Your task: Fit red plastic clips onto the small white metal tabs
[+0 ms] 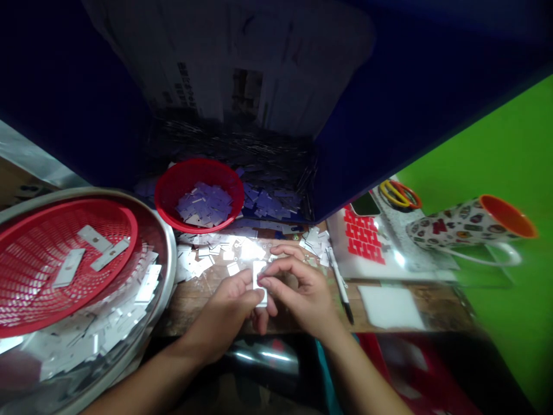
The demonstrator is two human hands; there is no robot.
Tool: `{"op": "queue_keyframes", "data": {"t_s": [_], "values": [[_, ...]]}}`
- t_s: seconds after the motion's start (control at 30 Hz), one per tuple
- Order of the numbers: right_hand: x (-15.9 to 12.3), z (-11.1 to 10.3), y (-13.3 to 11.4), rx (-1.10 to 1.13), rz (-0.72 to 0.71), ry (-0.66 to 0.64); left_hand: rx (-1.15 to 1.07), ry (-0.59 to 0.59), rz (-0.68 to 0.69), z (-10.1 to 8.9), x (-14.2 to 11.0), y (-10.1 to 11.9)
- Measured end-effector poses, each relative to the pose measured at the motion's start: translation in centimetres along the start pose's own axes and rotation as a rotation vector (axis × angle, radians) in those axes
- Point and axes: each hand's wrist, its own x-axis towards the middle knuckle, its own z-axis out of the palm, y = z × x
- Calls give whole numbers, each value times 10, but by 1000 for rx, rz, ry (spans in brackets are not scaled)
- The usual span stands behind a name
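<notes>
At the lower centre of the frame we see the left hand [227, 308] and the right hand [298, 291] meeting over the near edge of the wooden bench [194, 294], both pinching one small white rectangular plate [259, 282] between thumbs and fingertips, held upright between them just above the bench. Just right of the right hand a pen [340, 283] lies on the bench, with a white square pad [391, 307] beyond it. At the lower left a big metal basin [166, 253] holds many flat white pieces and a large red basket [56, 268] with a few strips in it. Above the hands, loose white pieces [207, 256] are scattered in bright light. Further up, a small red basket [199, 195] is filled with more pieces. At the right a patterned mug [469, 225] lies tilted against the green surface, and a cardboard box [224, 63] stands at the top.
</notes>
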Motion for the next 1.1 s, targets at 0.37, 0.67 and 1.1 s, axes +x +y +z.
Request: {"op": "queue_keyframes", "data": {"t_s": [0.37, 0.67, 1.1], "values": [[-2, 4, 1, -123, -101, 39, 38, 2, -9, 1, -2, 6], [-3, 6, 0, -171, -175, 59, 16, 5, 0, 0, -3, 5], [-6, 8, -4, -308, -364, 96, -47, 62, 11, 3, -1, 0]]}}
